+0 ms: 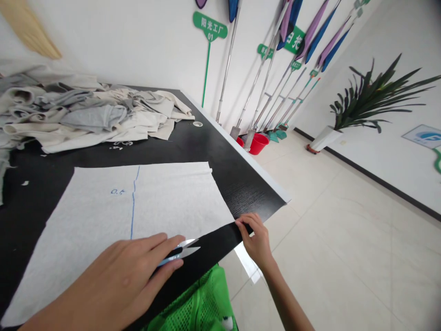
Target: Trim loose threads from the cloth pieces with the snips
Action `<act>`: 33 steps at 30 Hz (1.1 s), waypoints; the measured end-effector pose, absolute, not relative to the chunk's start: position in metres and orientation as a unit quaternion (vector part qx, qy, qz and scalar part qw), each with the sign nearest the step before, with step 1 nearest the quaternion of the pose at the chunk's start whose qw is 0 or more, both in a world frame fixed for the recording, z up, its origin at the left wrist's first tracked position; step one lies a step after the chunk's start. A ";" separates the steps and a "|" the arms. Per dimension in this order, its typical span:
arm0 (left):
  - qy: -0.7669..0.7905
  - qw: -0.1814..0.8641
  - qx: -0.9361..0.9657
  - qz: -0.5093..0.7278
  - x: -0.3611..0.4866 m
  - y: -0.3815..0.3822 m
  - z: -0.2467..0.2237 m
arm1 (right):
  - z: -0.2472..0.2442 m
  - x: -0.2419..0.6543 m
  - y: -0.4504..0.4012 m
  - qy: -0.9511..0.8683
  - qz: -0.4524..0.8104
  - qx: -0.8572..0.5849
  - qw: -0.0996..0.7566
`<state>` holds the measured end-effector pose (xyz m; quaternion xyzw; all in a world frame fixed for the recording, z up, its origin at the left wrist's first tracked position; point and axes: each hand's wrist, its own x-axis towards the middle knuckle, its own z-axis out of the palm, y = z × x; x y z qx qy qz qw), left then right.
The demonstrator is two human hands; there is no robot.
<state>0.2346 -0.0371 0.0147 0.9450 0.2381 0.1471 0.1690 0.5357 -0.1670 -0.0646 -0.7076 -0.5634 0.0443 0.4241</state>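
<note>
A white sheet of cloth (172, 197) lies on the black table, marked with a wavy blue line and "0.5". My left hand (127, 271) rests over its near part, fingers closed round small blue-handled thread snips (179, 253). Their two blades point right and stand a little apart. At the sheet's right near corner, my right hand (253, 234) pinches the cloth between thumb and fingertips. Below that hand, past the table edge, a white strip (248, 262) shows; whether it joins the cloth I cannot tell.
Heaped grey and cream fabric (96, 110) covers the far left of the black table (241, 184). A tape ring (197, 124) lies nearby. Long-handled tools lean on the wall beside a red bucket (258, 143). A potted plant (325, 138) stands right; green mesh (203, 299) shows below.
</note>
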 end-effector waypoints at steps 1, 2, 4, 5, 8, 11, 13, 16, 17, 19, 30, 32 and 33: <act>0.210 0.166 0.957 0.110 0.248 -0.032 0.020 | -0.067 0.536 -0.168 -0.566 0.040 -0.705 0.426; 0.192 0.164 0.964 0.084 0.263 -0.027 0.024 | -0.069 0.536 -0.169 -0.567 0.036 -0.703 0.428; 0.174 0.170 0.969 0.047 0.293 -0.020 0.030 | -0.072 0.536 -0.170 -0.569 0.027 -0.696 0.438; 0.169 0.171 0.970 0.034 0.308 -0.017 0.031 | -0.073 0.535 -0.170 -0.567 0.022 -0.692 0.446; 0.146 0.149 0.978 0.000 0.346 -0.016 0.029 | -0.072 0.532 -0.169 -0.552 0.013 -0.686 0.473; 0.112 0.121 0.986 -0.014 0.367 -0.019 0.022 | -0.067 0.530 -0.168 -0.533 0.032 -0.692 0.486; 0.097 0.112 0.989 -0.018 0.374 -0.022 0.018 | -0.064 0.529 -0.167 -0.525 0.048 -0.695 0.489; 0.088 0.090 0.992 -0.021 0.378 -0.026 0.015 | -0.061 0.528 -0.167 -0.515 0.059 -0.697 0.495; 0.086 0.082 0.993 -0.023 0.379 -0.027 0.015 | -0.060 0.528 -0.167 -0.512 0.059 -0.698 0.498; 0.086 0.064 0.994 -0.029 0.382 -0.031 0.014 | -0.060 0.529 -0.167 -0.508 0.059 -0.698 0.501; 0.082 -0.011 0.996 -0.022 0.401 -0.051 0.008 | -0.066 0.528 -0.168 -0.517 0.013 -0.693 0.501; 0.088 -0.019 0.996 -0.029 0.402 -0.054 0.008 | -0.067 0.526 -0.167 -0.514 -0.005 -0.701 0.495; 0.090 -0.021 0.995 -0.032 0.403 -0.055 0.008 | -0.068 0.525 -0.167 -0.513 -0.011 -0.702 0.493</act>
